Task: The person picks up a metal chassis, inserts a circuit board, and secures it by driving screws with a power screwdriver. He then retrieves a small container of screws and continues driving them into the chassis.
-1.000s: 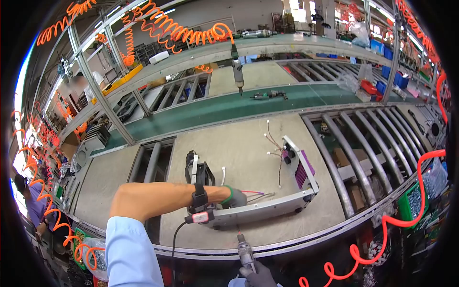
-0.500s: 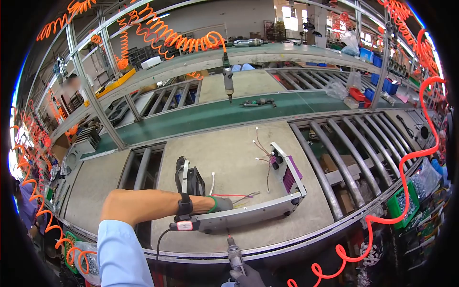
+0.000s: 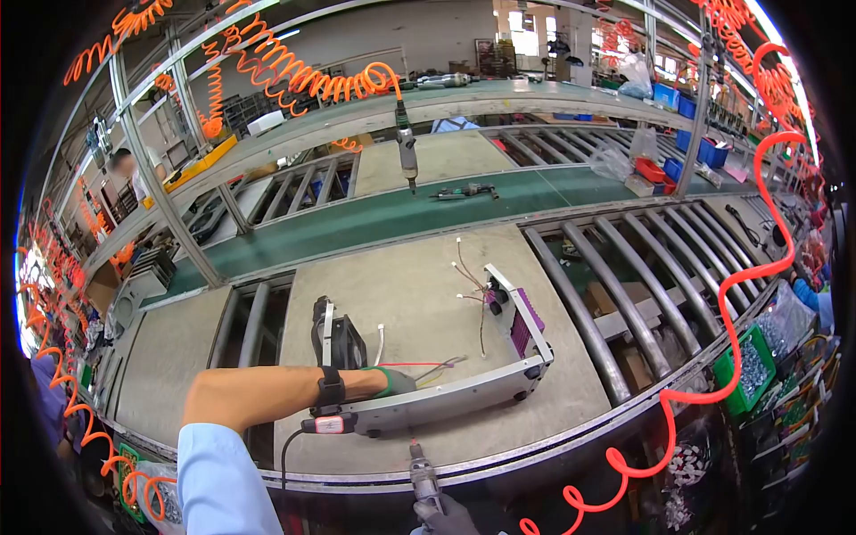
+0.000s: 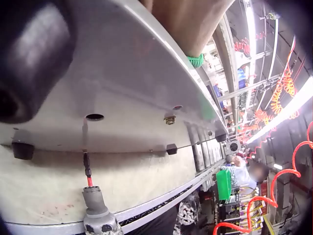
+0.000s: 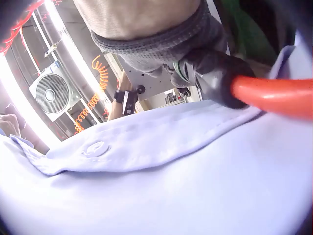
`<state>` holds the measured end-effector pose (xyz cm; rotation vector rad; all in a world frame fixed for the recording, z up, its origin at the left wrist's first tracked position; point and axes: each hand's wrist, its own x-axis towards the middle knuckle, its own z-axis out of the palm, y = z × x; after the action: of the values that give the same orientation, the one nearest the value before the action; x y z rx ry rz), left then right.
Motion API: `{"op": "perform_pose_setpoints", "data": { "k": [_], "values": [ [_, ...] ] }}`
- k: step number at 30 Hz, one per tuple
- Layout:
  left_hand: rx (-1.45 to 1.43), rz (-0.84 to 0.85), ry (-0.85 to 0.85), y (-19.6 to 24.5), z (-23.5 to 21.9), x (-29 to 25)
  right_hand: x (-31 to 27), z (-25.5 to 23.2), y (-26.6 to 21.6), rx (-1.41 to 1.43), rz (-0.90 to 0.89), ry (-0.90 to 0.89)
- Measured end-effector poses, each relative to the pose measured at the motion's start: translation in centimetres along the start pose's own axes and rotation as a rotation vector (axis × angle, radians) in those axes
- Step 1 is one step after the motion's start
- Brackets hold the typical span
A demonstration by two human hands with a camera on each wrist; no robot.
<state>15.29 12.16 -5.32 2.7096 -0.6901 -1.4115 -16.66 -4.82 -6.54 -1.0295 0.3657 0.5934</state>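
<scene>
A grey metal chassis [image 3: 455, 395] stands on the tan board, its long front panel facing me. My gloved left hand [image 3: 401, 382] reaches over the panel to its inner side; the fingers are hidden behind it. Beside that hand lie thin red and grey wires [image 3: 437, 365]. Below the panel my gloved right hand [image 3: 452, 519] grips a pneumatic screwdriver [image 3: 423, 475], which has a red air hose [image 5: 274, 95]. In the left wrist view the screwdriver's bit [image 4: 87, 164] points at the panel's lower edge, its tip right at it. A black fan [image 3: 349, 343] sits at the chassis's left end.
Steel rollers [image 3: 615, 308] lie right of the board. A coiled red hose [image 3: 713, 401] loops across the right side, near a green bin [image 3: 747, 370] of small parts. Another screwdriver [image 3: 407, 152] hangs over the green belt [image 3: 330, 223].
The head view has swung right, so the scene sits further left in it. Both hands, the screwdriver and the chassis keep nearly the same places relative to each other.
</scene>
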Motion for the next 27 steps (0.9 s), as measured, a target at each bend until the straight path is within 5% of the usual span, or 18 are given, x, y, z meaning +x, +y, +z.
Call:
{"op": "perform_pose_setpoints", "data": {
  "k": [10,16,19,21,23,24,25,26,27],
  "values": [
    [-0.093,-0.002,0.014,0.6,-0.4,-1.0,-0.3,1.0,-0.6,-0.116,-0.016,0.051],
    [0.050,0.062,0.231,2.8,-3.2,-4.4,-3.3,-1.6,-3.5,-0.333,-0.071,-0.027],
    [-0.731,0.029,0.351,5.8,-5.5,-9.4,-6.5,-5.5,-4.5,-0.512,-0.083,-0.092],
    [-0.807,0.102,0.411,7.3,-6.0,-12.2,-9.4,-7.2,-6.7,-0.653,-0.068,-0.054],
    [-0.345,0.146,0.397,8.4,-5.9,-14.4,-10.3,-11.4,-5.6,-1.046,-0.716,-0.016],
    [-0.166,0.307,0.530,7.1,-3.5,-13.3,-11.6,-13.7,-6.0,-1.176,-0.508,0.033],
    [-0.043,0.259,0.488,8.0,-2.4,-14.8,-13.2,-14.7,-7.7,-1.287,-0.289,0.087],
    [-0.077,0.364,0.523,9.6,-2.7,-14.7,-14.4,-16.0,-9.2,-1.367,-0.273,0.084],
    [0.102,0.223,0.640,8.0,-0.3,-14.5,-15.3,-17.1,-10.8,-1.445,-0.252,0.078]
  ]
}}
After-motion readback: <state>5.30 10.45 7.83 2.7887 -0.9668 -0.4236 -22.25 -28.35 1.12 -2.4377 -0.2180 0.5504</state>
